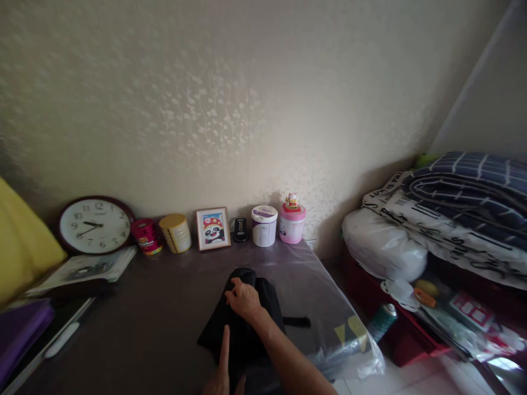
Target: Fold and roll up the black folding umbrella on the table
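Note:
A soft black fabric bag (269, 299) lies loosely on the table, with a short dark strap (297, 322) sticking out to its right. My right hand (244, 299) is over its upper part. The fingers are bent, with the thumb and index tips against the cloth. Low in the view, my left hand (222, 373) is at the bag's near left part, its index finger stretched out along the black cloth. The rest of that hand is cut off by the bottom edge or in shadow.
Along the wall stand a round clock (96, 226), a red can (147, 237), a yellow-lidded can (176, 233), a panda picture frame (213, 229), a small black device (240, 230), a white tub (264, 226) and a pink tub (292, 225). Bedding (465, 203) is piled right.

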`<state>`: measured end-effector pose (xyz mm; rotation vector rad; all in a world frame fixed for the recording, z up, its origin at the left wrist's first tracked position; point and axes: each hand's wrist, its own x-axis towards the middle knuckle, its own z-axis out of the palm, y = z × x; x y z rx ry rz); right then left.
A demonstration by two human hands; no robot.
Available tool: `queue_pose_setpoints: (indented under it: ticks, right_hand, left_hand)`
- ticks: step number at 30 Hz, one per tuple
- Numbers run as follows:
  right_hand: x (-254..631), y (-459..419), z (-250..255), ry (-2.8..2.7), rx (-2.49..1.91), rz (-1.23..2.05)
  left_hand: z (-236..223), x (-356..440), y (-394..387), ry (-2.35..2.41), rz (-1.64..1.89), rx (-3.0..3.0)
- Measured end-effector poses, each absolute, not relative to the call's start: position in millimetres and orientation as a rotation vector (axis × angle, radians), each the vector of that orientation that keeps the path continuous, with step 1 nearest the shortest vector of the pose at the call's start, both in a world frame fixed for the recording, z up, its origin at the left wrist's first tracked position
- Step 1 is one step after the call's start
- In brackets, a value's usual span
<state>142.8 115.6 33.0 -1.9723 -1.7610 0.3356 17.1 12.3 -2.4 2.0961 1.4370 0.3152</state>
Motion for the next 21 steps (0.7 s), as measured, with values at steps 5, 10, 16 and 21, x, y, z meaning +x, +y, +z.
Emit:
queue_pose_setpoints:
  ticks: [5,10,16,21]
  right_hand:
    - [141,107,34,-1.946,-1.882,0.214]
    - [154,68,44,-2.022,-1.425,0.251]
    - [172,38,26,-2.042,-1.230,0.211]
    - [185,80,9,-2.058,-1.305,0.110]
  left_hand:
    - [15,28,18,1.422,-0.045,2.097]
    - [20,33,13,1.571,-0.033,2.074]
    - [14,32,10,1.598,0.026,2.064]
    - [17,34,12,1.612,-0.002,1.996]
